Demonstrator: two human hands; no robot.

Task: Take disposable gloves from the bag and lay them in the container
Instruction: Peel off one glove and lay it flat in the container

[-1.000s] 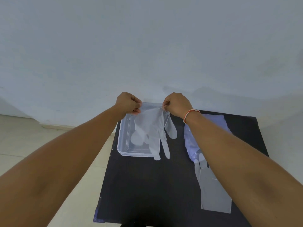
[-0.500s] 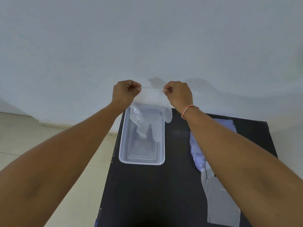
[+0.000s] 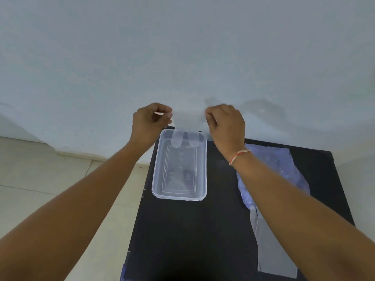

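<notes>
While your left hand point(image 3: 151, 122) and right hand point(image 3: 224, 123) pinch the glove point(image 3: 187, 126) stretched at frame centre, above the container's point(image 3: 157, 179) far end, you should lower it flat inside.

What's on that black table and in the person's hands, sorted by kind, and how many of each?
Clear glove, held by left hand and right hand: 1
Clear container: 1
Plastic bag: 1
Black table: 1
Wrist thread: 1
Total: 5
</notes>
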